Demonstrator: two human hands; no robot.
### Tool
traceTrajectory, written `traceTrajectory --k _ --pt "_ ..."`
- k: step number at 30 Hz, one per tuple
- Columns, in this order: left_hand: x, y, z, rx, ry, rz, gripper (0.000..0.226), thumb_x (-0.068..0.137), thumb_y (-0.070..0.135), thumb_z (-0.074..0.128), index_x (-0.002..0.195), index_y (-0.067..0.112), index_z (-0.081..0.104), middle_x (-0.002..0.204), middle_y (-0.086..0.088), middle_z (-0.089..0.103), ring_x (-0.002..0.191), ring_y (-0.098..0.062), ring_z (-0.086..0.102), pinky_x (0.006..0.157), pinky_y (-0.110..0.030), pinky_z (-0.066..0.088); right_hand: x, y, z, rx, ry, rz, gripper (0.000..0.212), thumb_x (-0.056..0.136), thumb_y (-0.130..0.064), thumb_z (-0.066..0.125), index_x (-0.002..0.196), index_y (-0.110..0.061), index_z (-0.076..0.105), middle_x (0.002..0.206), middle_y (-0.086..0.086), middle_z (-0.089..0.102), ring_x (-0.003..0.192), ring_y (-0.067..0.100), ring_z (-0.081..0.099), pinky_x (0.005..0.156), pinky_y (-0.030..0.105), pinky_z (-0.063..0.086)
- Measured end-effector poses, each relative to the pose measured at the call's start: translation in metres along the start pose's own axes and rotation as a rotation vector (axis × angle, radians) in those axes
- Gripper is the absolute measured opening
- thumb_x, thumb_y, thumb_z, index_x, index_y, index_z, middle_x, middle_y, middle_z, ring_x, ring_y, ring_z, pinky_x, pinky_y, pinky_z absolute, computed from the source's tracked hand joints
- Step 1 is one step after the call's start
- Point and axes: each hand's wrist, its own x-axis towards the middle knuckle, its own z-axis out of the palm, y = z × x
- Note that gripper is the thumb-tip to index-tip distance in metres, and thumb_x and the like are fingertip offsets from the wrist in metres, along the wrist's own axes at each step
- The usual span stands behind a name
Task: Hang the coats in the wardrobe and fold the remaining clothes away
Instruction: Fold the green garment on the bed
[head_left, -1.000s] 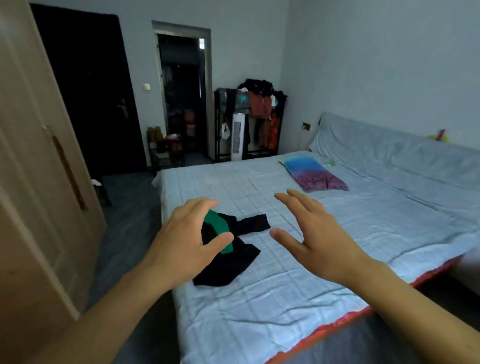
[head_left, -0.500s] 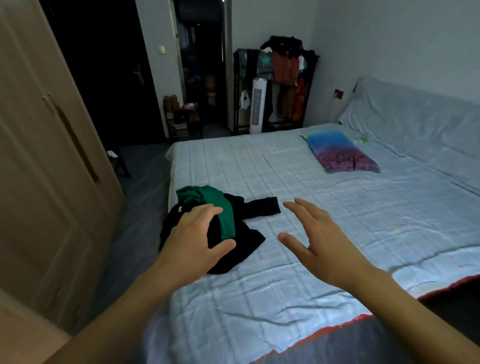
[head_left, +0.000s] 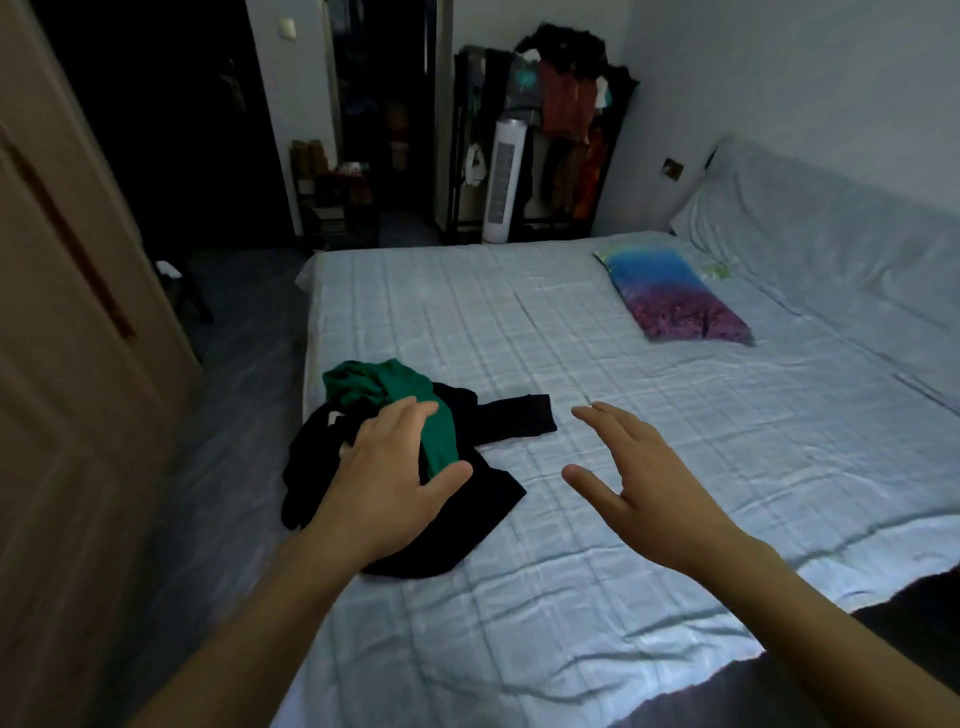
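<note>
Left hand (head_left: 387, 480): spread, fingers extended, nothing grasped. It is positioned over the heap of clothes; whether the palm touches the fabric cannot be determined. Right hand (head_left: 636, 486): spread likewise, thumb apart from the fingers, empty, raised over bare sheet.

Beneath and just beyond the left hand lies a crumpled black garment (head_left: 467, 512) on the bed (head_left: 571, 623), near the bed's left edge. One black sleeve extends from the heap toward the right hand and ends short of its fingertips. A green garment (head_left: 387, 387) lies on top of the black one, partly under the left hand's fingertips, with a strip running down beside the thumb.

Well beyond the right hand, a blue and purple pillow (head_left: 675, 296) rests flat on the bed. To the left of the left hand stands the wardrobe (head_left: 67, 332), door shut. Far beyond both hands, a clothes rack (head_left: 556, 135) stands against the wall, loaded with garments.
</note>
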Motion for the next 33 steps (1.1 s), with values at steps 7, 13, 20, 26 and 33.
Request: traceTrajectory --k 7,13,20,26,33 --pt "0.028 -0.026 0.005 0.11 -0.084 -0.086 0.075 0.09 0.062 0.054 0.152 0.026 0.032 0.159 0.003 0.028 0.146 -0.02 0.025 0.118 -0.041 0.027 0.051 0.021 0.026 -0.007 -0.108 -0.006 0.072 0.093 -0.06 0.046 0.154 -0.035 0.019 0.163 -0.004 0.018 0.149 0.017 0.017 0.117 0.046 0.028" --pt "0.051 -0.019 0.027 0.081 -0.116 -0.237 0.076 0.085 0.074 0.032 0.149 0.033 0.035 0.164 0.004 0.015 0.149 -0.019 0.019 0.117 -0.047 0.029 0.098 0.055 0.049 -0.036 -0.268 -0.092 0.075 0.093 -0.065 0.042 0.154 -0.045 0.003 0.165 -0.007 -0.006 0.152 0.022 0.005 0.118 0.047 0.025" --pt "0.107 -0.006 0.053 0.122 -0.058 -0.419 0.063 0.096 0.06 0.043 0.15 0.027 0.037 0.163 0.001 0.021 0.148 -0.019 0.023 0.117 -0.039 0.03 0.18 0.109 0.056 0.061 -0.312 -0.207 0.076 0.094 -0.064 0.042 0.154 -0.044 0.002 0.165 -0.005 -0.004 0.152 0.022 0.006 0.118 0.045 0.021" --pt "0.148 -0.012 0.063 0.13 -0.021 -0.465 0.058 0.097 0.054 0.046 0.145 0.021 0.045 0.153 0.0 0.038 0.138 -0.016 0.038 0.113 -0.038 0.035 0.23 0.135 0.075 0.203 -0.358 -0.198 0.07 0.095 -0.058 0.046 0.154 -0.042 0.013 0.165 -0.003 0.008 0.15 0.02 0.012 0.119 0.046 0.024" --pt "0.183 -0.065 0.074 0.193 -0.049 -0.513 0.057 0.096 0.055 0.05 0.143 0.023 0.046 0.159 0.0 0.026 0.145 -0.019 0.025 0.115 -0.036 0.031 0.278 0.131 0.109 0.195 -0.416 -0.2 0.07 0.096 -0.056 0.048 0.155 -0.04 0.014 0.165 -0.003 0.012 0.15 0.02 0.015 0.118 0.048 0.026"
